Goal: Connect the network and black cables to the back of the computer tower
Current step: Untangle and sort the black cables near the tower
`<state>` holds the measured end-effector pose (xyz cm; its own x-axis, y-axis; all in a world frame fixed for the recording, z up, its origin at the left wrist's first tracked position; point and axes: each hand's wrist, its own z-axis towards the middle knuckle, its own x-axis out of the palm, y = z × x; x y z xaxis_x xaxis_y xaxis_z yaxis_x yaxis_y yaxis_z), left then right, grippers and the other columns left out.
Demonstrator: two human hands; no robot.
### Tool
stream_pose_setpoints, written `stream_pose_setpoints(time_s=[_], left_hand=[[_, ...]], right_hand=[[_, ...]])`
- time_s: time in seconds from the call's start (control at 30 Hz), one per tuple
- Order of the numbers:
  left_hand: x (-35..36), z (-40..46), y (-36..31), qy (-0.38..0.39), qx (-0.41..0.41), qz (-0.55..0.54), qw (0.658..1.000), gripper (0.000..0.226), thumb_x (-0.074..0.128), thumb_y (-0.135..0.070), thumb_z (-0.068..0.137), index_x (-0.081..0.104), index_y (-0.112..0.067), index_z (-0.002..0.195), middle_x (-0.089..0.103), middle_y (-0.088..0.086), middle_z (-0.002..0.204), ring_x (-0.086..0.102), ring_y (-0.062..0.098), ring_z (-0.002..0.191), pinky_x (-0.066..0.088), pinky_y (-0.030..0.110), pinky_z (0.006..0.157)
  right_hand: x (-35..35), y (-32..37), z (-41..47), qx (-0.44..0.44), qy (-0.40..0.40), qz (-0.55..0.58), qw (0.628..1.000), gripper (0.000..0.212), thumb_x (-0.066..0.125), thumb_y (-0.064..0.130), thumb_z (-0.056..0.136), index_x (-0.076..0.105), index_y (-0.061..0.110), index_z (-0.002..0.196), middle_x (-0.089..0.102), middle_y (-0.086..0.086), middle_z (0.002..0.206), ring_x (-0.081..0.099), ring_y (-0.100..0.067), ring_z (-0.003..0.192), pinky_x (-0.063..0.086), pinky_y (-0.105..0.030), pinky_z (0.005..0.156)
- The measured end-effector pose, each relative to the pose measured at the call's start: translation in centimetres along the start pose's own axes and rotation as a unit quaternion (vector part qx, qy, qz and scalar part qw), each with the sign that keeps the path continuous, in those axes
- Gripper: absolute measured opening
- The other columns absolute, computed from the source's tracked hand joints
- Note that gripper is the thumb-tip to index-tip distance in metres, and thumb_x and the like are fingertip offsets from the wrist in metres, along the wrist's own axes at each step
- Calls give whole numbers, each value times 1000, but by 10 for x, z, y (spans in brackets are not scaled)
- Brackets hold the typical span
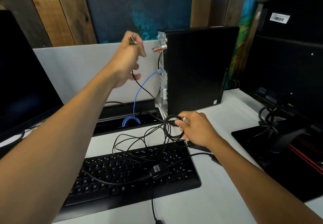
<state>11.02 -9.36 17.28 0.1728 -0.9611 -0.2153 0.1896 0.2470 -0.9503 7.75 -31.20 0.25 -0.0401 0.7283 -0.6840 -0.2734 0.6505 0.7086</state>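
A black computer tower point(197, 66) stands upright on the white desk, its silver back panel point(162, 77) facing left. A blue network cable point(139, 91) is plugged into that panel and drops to a coil in the desk's cable slot. My left hand point(130, 57) is raised left of the panel and pinches the plug end of a thin black cable point(139, 84), which hangs down from it. My right hand point(195, 127) grips a coiled bundle of black cable point(167, 127) at the tower's foot.
A black keyboard point(129, 174) lies in front with loose black cables and a small adapter box point(158, 168) across it. A dark monitor point(22, 77) stands at the left. Another monitor with its stand and cables point(283, 101) is at the right. A grey divider point(78, 70) runs behind.
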Motion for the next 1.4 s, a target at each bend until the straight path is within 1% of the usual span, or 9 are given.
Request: stream_pose_setpoints(time_s=[0.17, 0.37, 0.5, 0.63, 0.77, 1.03, 1.17, 1.27, 1.4], left_hand=[[10, -5, 16, 127, -5, 115, 985, 14, 50, -37, 99, 37, -33, 99, 43, -4, 107, 39, 22, 92, 46, 42, 69], [-7, 36, -15, -51, 87, 192, 976, 29, 32, -52, 102, 45, -31, 117, 41, 6, 129, 41, 30, 121, 48, 54, 99], [-27, 71, -37, -86, 173, 234, 953, 21, 30, -44, 104, 34, -24, 110, 32, 3, 114, 39, 21, 97, 45, 47, 90], [-25, 86, -34, -116, 219, 217, 944, 22, 36, -39, 102, 29, -18, 105, 32, 0, 102, 39, 15, 89, 45, 35, 88], [-20, 87, -2, -83, 245, 249, 933, 28, 52, -19, 89, 29, -15, 103, 34, 6, 103, 32, 24, 98, 27, 18, 72], [-15, 58, 70, 104, 153, 365, 912, 28, 48, -18, 91, 32, -30, 110, 25, 6, 107, 36, 26, 97, 42, 43, 88], [-20, 56, 89, 72, 140, 370, 916, 16, 47, -34, 97, 34, -28, 105, 26, 6, 108, 37, 20, 93, 38, 35, 81], [-32, 71, 95, 19, 181, 372, 910, 20, 39, -48, 100, 35, -28, 102, 35, 10, 117, 30, 20, 100, 41, 38, 84], [-32, 80, 97, -28, 256, 363, 896, 27, 33, -44, 105, 43, -20, 107, 38, 14, 112, 29, 20, 104, 47, 41, 80]], right_hand=[[-8, 19, 25, 11, 32, 33, 999, 17, 60, 23, 102, 70, 14, 91, 74, -8, 81, 75, -12, 65, 64, -33, 69], [-16, 34, 48, -43, 212, -116, 969, 38, 69, 65, 86, 69, 31, 103, 76, 3, 84, 72, -13, 86, 57, -33, 82], [-15, 24, 68, -41, 177, -128, 975, 29, 76, 49, 89, 72, 25, 104, 73, 5, 78, 72, -12, 79, 60, -38, 82], [-13, 24, 94, -27, 214, -187, 958, 49, 77, 56, 84, 68, 24, 119, 67, 4, 101, 67, -15, 92, 57, -36, 84], [-2, 23, 112, -25, 119, -207, 971, 26, 78, 44, 87, 60, 28, 98, 61, 2, 96, 64, -19, 81, 58, -38, 73], [23, 29, 108, -58, 62, -192, 978, 16, 68, 42, 93, 68, 27, 94, 70, 4, 92, 66, -19, 89, 56, -39, 86], [13, 30, 91, 27, 32, -310, 950, 31, 68, 45, 91, 63, 27, 116, 59, -5, 114, 55, -30, 111, 49, -41, 89], [12, 28, 88, 82, 55, -173, 980, 18, 72, 29, 92, 67, 12, 96, 70, -10, 90, 69, -25, 82, 60, -37, 76], [18, 35, 96, -1, -54, -62, 997, 22, 61, 7, 97, 73, 10, 79, 71, -3, 68, 73, -16, 65, 61, -32, 65]])
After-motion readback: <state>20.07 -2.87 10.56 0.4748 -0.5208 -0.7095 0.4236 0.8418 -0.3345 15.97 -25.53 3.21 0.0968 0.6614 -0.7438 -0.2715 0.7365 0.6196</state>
